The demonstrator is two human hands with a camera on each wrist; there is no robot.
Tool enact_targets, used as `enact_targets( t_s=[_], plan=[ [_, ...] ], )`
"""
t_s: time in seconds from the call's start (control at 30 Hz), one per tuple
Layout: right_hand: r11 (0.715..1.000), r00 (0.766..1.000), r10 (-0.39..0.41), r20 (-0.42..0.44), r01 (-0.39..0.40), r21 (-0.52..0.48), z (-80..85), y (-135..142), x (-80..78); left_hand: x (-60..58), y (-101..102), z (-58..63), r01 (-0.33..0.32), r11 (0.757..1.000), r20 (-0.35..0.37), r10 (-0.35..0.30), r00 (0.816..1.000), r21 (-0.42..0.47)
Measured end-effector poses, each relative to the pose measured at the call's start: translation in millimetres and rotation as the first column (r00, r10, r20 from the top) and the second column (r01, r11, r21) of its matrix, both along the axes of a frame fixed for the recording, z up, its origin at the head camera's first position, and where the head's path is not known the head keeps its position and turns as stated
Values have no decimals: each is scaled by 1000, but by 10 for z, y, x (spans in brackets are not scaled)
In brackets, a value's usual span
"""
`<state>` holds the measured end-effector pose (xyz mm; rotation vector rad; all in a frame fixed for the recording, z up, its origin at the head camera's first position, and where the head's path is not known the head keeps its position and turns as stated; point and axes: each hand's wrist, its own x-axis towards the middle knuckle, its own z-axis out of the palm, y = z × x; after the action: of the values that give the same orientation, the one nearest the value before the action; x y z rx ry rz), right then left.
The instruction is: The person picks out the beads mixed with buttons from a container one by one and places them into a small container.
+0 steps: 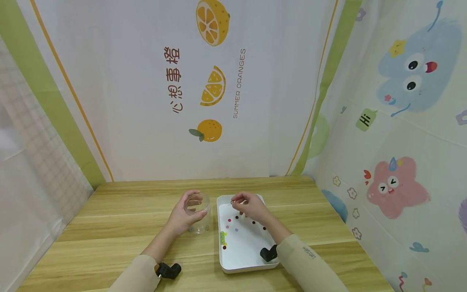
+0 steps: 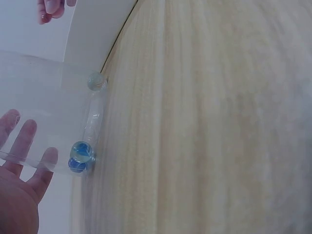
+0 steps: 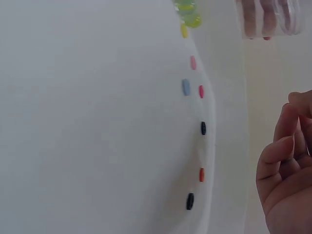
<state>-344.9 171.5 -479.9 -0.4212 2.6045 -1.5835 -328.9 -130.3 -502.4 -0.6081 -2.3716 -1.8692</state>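
My left hand point(image 1: 185, 215) grips a clear plastic jar point(image 1: 201, 222) from its left side, fingers behind and thumb in front near the rim. The jar stands on the table with its mouth up. Inside at its base lie a few glass marbles point(image 2: 82, 152), some with blue swirls. My right hand point(image 1: 251, 206) is over the far part of a white tray point(image 1: 248, 253), thumb and index fingertips pinched together at a small shiny thing point(image 1: 232, 202). The fingers mostly hide it, and I cannot tell its kind.
Along the tray's left side sit several yellow-green marbles point(image 1: 223, 237). Small flat round pieces in pink, black, red, yellow and blue lie scattered in the tray, among them a pale blue piece point(image 3: 186, 87). A wooden table point(image 1: 120, 231) is underneath, with printed curtains behind and at the right.
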Motion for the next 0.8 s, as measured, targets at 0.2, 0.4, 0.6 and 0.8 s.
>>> enact_targets(
  t_s=[0.2,0.4,0.6,0.8],
  plan=[
    [997,999,-38,-4,37,-62,67,75,-27,8,5,5,-2,1000,1,2,1000,3],
    [993,999,-44,-11,42,-107,75,124,-61,9,7,7,-5,1000,3,5,1000,-1],
    [991,998,-45,-48,39,-126,89,123,-75,5,5,6,-1,1000,12,1,1000,7],
    [989,997,-25,-67,15,-145,182,90,-62,0,0,6,-4,1000,15,3,1000,9]
  ],
)
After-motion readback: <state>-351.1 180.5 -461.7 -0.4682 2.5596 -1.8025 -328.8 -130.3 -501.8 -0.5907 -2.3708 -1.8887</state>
